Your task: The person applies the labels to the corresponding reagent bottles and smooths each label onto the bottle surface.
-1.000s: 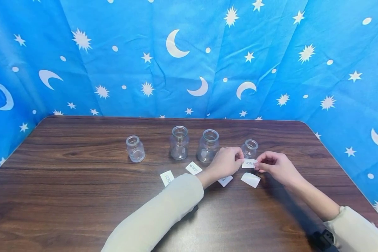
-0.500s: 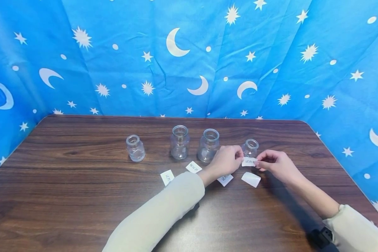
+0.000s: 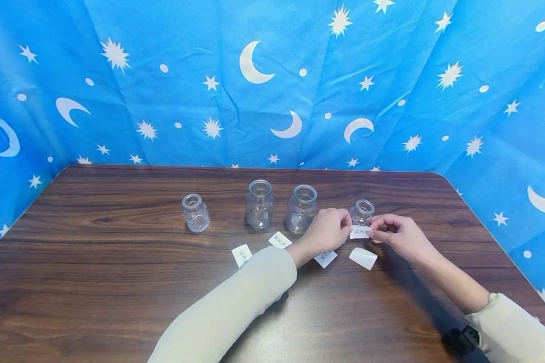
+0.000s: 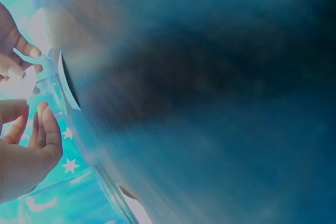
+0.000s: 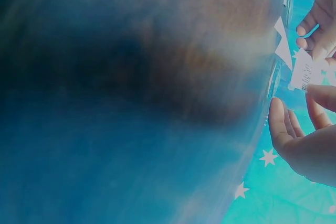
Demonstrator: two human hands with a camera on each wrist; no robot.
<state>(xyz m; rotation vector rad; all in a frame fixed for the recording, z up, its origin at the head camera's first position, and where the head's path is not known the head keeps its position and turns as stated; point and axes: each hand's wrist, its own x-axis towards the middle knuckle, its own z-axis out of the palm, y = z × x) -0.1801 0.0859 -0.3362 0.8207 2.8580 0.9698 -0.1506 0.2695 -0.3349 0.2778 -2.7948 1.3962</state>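
Both hands hold a small white label (image 3: 360,232) with dark handwriting in front of the small glass jar (image 3: 362,212) on the right. My left hand (image 3: 329,229) pinches its left end between thumb and forefinger. At the right end, the thumb and forefinger of my right hand (image 3: 399,239) pinch it. The right wrist view shows the label (image 5: 303,73) stretched between the two hands. Whether it touches the glass cannot be told. Just below lies a blank, slightly curled white paper piece (image 3: 363,257).
Left of the hands stand two larger glass jars (image 3: 259,206) (image 3: 301,210) and another small jar (image 3: 196,214). Written labels (image 3: 241,254) (image 3: 280,240) (image 3: 325,258) lie on the wooden table (image 3: 95,262), two partly covered by my left arm. A blue star-printed cloth (image 3: 186,101) hangs behind.
The label and both hands have shifted very slightly toward the small right jar. Both grips stay the same, and the jars and loose labels keep their places.
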